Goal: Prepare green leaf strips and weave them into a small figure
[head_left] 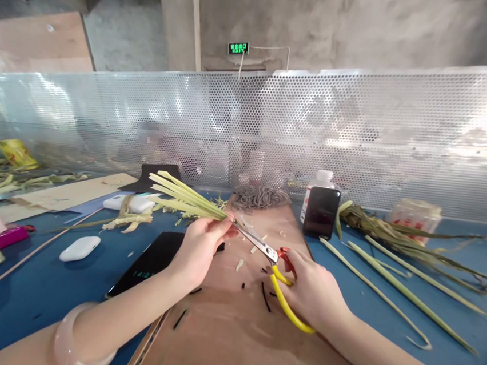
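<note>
Behind the perforated screen [360,136], only a blurred person [148,139]. Scissors [278,272] partly buried in the right hand [312,292]. Leaf-bundle [182,196] base lost inside the left hand [200,247]. Both forearms cut off at the bottom edge.

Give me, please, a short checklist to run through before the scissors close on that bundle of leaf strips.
1. Left hand grips the bundle of leaf strips: ok.
2. Right hand holds the yellow-handled scissors: ok.
3. Blade tips reach the bundle end: ok.
4. Left fingers clear of the blades: cannot tell, they sit very close.
5. Brown board lies under the cut: ok.
6. Phone away from the blades: ok.
</note>
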A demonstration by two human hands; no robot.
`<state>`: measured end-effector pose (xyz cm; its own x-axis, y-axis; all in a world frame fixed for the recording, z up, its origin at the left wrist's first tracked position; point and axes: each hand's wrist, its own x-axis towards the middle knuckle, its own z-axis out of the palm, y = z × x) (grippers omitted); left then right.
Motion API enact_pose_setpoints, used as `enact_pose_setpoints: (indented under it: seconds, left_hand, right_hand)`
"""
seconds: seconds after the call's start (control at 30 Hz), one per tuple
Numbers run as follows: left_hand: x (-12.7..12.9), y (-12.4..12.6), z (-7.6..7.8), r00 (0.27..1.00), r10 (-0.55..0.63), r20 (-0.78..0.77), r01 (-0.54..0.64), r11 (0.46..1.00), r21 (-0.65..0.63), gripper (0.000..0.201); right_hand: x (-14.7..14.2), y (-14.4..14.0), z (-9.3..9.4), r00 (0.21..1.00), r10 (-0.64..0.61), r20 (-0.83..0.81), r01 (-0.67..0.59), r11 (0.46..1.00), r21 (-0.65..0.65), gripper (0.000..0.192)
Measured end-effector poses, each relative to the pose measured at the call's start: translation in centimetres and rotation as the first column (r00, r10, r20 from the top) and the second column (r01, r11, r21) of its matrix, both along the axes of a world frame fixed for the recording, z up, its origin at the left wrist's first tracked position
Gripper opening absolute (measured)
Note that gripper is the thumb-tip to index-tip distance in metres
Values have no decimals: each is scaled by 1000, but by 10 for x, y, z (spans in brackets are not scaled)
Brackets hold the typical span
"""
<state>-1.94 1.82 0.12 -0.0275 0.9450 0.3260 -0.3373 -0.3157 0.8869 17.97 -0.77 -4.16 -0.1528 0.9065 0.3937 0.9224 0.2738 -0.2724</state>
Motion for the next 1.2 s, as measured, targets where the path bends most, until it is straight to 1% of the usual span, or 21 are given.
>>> enact_pose_setpoints:
  seconds: [0.3,0.6,0.7,0.9,1.2]
  left_hand:
    - [0,1,-2,1000,14,-5,-15,1000,-19,17]
    - [-1,3,-4,998,63,12,-63,998,6,15]
    - [-1,2,-4,997,73,-10,-73,997,19,17]
    - [0,-1,-2,998,51,-26,-50,998,32,18]
    - [2,-3,-2,996,70,-52,-68,997,28,20]
  right_hand:
    - [-3,-1,3,1000,-15,3,15,999,-40,25]
    - [0,0,-1,1000,11,-19,-10,1000,29,25]
    - [-1,-1,1,1000,6,-10,-6,1000,26,24]
    - [-1,-1,0,1000,9,-16,-9,999,31,22]
    - [-2,-1,1,1000,0,15,0,1000,-6,24]
